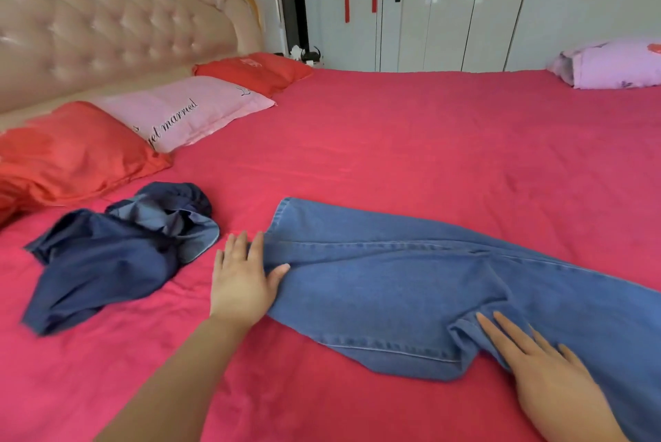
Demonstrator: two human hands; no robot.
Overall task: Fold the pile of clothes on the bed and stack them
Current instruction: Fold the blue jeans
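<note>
Fingers point(509, 336) of two hands point(241, 284) point(551, 381) touch one jeans point(393, 280); perhaps one navy garment point(103, 262) nearby.

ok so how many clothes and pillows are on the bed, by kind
clothes: 2 (light blue jeans, dark blue garment)
pillows at the headboard: 3 (orange-red pillow, pink pillow, red pillow)
lilac bundle, far corner, pillow or folded bedding: 1
total: 6
</note>
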